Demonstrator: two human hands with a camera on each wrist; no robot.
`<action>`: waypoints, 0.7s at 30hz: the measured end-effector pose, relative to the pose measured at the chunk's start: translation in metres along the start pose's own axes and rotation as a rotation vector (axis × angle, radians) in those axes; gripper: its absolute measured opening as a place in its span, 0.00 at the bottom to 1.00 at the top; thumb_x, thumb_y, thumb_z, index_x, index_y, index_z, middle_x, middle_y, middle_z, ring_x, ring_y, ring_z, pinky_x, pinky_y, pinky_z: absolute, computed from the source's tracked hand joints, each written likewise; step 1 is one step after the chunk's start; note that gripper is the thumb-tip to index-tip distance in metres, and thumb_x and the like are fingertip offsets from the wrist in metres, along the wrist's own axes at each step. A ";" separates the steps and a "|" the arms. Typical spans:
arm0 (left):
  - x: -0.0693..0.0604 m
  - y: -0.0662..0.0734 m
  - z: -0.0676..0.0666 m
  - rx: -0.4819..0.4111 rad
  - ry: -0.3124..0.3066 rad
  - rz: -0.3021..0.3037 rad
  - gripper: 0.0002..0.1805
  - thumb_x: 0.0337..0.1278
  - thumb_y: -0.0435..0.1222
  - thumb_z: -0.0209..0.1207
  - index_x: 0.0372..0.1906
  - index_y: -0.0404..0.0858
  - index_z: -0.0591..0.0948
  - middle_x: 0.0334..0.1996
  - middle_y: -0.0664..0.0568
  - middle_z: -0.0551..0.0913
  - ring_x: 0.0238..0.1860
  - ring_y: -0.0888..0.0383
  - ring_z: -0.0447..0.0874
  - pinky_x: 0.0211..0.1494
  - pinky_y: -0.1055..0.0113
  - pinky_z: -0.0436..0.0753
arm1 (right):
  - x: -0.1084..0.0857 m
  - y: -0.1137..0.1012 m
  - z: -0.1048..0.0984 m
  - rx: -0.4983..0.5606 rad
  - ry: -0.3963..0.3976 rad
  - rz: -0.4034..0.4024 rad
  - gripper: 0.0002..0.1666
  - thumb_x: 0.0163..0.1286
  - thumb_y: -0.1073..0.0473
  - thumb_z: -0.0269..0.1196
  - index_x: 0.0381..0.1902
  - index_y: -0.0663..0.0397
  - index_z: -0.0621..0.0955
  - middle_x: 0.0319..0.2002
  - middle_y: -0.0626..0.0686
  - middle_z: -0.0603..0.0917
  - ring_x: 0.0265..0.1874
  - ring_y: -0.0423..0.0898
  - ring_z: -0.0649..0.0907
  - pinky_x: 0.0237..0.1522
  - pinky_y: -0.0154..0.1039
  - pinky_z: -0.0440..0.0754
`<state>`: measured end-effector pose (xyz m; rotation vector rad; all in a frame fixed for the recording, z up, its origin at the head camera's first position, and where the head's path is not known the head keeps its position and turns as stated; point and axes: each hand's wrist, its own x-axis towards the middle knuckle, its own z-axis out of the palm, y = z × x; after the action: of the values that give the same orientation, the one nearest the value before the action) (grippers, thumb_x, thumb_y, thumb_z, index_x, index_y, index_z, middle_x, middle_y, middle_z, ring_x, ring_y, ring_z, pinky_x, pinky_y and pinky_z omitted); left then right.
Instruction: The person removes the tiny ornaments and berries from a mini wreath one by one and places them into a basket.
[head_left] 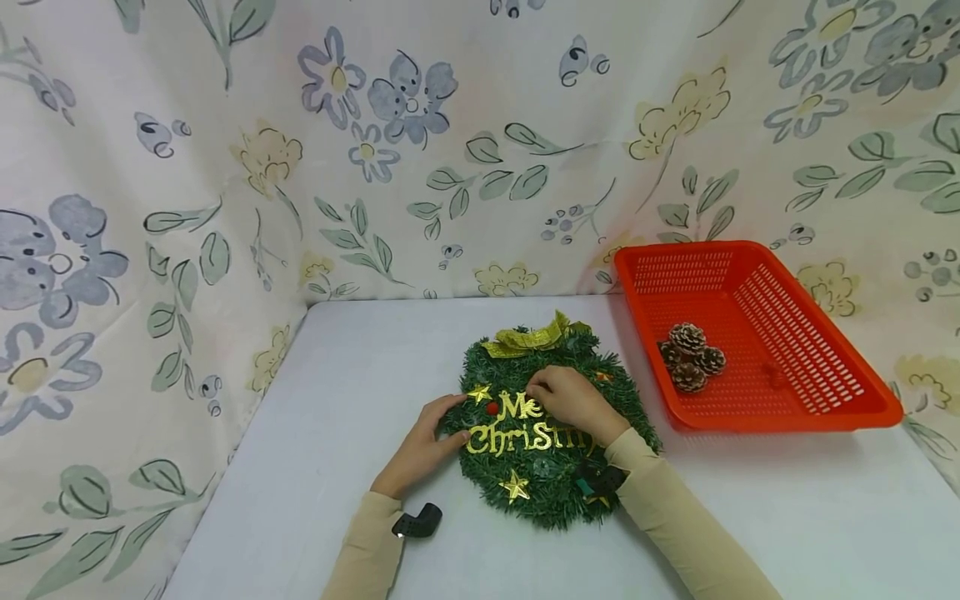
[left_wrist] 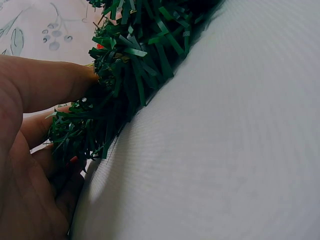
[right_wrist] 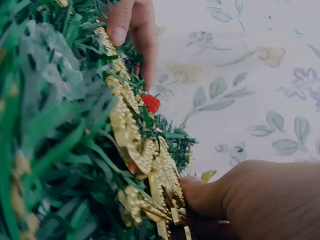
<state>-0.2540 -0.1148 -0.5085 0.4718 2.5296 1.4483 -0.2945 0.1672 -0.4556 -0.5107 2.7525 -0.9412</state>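
A green tinsel wreath (head_left: 551, 508) lies on the white table, with a gold ribbon bow (head_left: 528, 338) at its far side. Across it runs a gold "Merry Christmas" sign (head_left: 501, 440), its right part covered by my right hand and forearm. My left hand (head_left: 422, 442) holds the wreath's left edge, thumb (left_wrist: 62, 85) on top and fingers round the side. With thumb and fingers my right hand (head_left: 576, 403) pinches the upper word of the sign (right_wrist: 167, 175). A red berry (right_wrist: 151, 103) and gold stars (head_left: 515, 486) sit among the tinsel.
At the right stands a red plastic basket (head_left: 787, 422) with several pinecones (head_left: 690, 358) in its left part. A floral curtain (head_left: 465, 167) hangs behind the white table (head_left: 315, 400). Both wrists carry black devices (head_left: 418, 522).
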 end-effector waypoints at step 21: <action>-0.001 0.001 0.000 -0.007 -0.007 0.001 0.34 0.69 0.41 0.63 0.76 0.50 0.66 0.78 0.43 0.59 0.80 0.42 0.54 0.79 0.38 0.59 | -0.007 0.000 -0.011 0.098 -0.066 -0.030 0.15 0.80 0.60 0.54 0.54 0.47 0.85 0.50 0.51 0.87 0.35 0.41 0.80 0.41 0.41 0.80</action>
<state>-0.2528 -0.1150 -0.5072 0.4766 2.5189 1.4525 -0.2915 0.1756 -0.4466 -0.5574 2.6325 -1.0407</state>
